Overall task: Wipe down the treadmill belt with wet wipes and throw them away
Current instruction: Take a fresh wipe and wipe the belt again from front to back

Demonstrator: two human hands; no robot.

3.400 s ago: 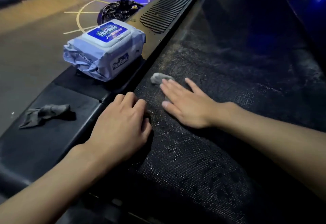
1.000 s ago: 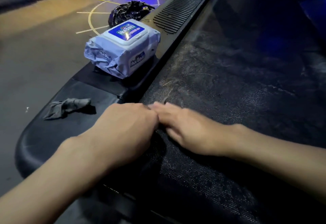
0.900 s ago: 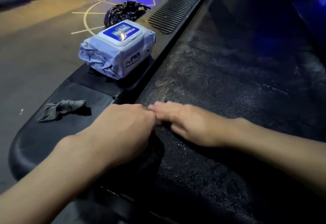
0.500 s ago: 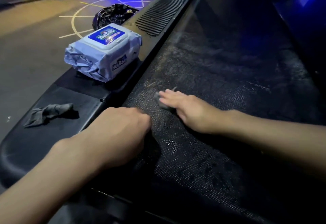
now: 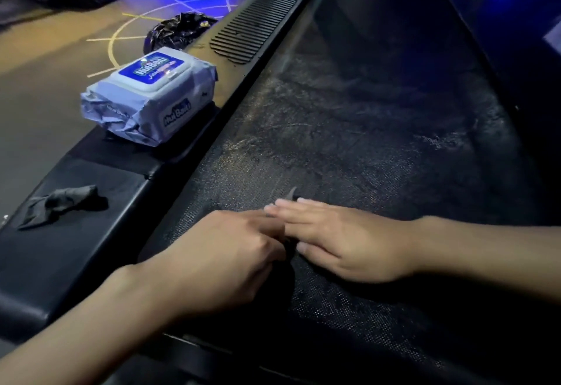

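The dark treadmill belt (image 5: 364, 117) is streaked with dust in its middle. My right hand (image 5: 340, 239) lies flat on the belt, pressing a grey wet wipe (image 5: 293, 193) of which only a small corner shows past the fingertips. My left hand (image 5: 224, 251) rests on the belt's left edge, fingers curled, touching the right hand's fingers; I see nothing in it. A blue and white pack of wet wipes (image 5: 151, 96) with its lid shut sits on the left side rail (image 5: 91, 251). A dirty, crumpled used wipe (image 5: 63, 202) lies on that rail nearer to me.
A crumpled black bag (image 5: 179, 31) sits on the floor left of the treadmill, beyond the pack. A ribbed vent (image 5: 258, 23) runs along the far rail. The right rail (image 5: 516, 60) borders the belt. Yellow lines mark the floor (image 5: 39, 81).
My right hand slid away up the belt with the wipe, then came back toward me and now touches the left hand again. The left hand has stayed put.
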